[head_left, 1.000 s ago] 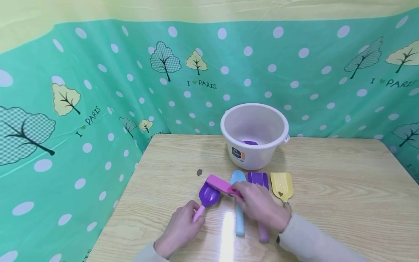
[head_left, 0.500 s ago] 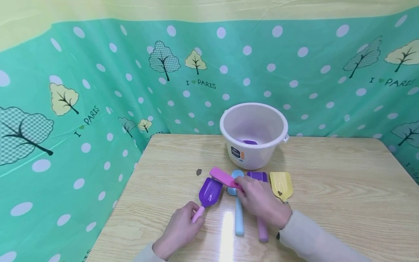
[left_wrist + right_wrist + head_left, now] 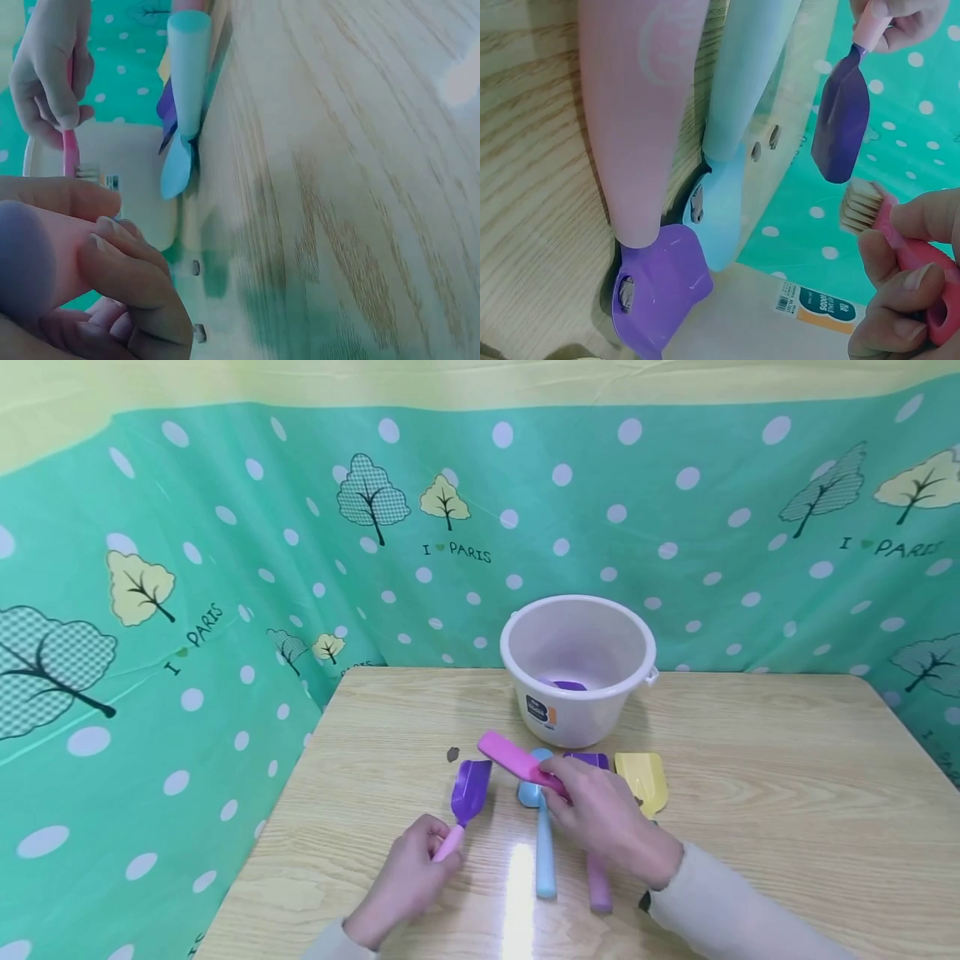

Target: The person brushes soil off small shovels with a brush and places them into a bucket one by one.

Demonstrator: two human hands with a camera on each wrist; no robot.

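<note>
My left hand (image 3: 408, 870) grips the pink handle of a small purple toy shovel (image 3: 471, 789), its blade raised and turned on its side. In the right wrist view this blade (image 3: 841, 120) hangs close to the brush bristles. My right hand (image 3: 603, 814) holds a pink brush (image 3: 512, 757) above the blue shovel, with cream bristles (image 3: 860, 206) showing in the right wrist view. Beneath the right hand lie a light blue shovel (image 3: 545, 852), a purple shovel with a lilac handle (image 3: 598, 885) and a yellow shovel (image 3: 643, 777), partly covered by that hand.
A white bucket (image 3: 573, 718) stands behind the shovels, with something purple (image 3: 568, 686) inside. A small dark chip (image 3: 453, 754) lies on the wooden table (image 3: 780, 777), left of the bucket. A dotted green curtain (image 3: 540, 527) surrounds the table's back and left.
The brush has lifted away from the purple shovel, up and to the right. My left hand has tilted the shovel so that its blade turns sideways.
</note>
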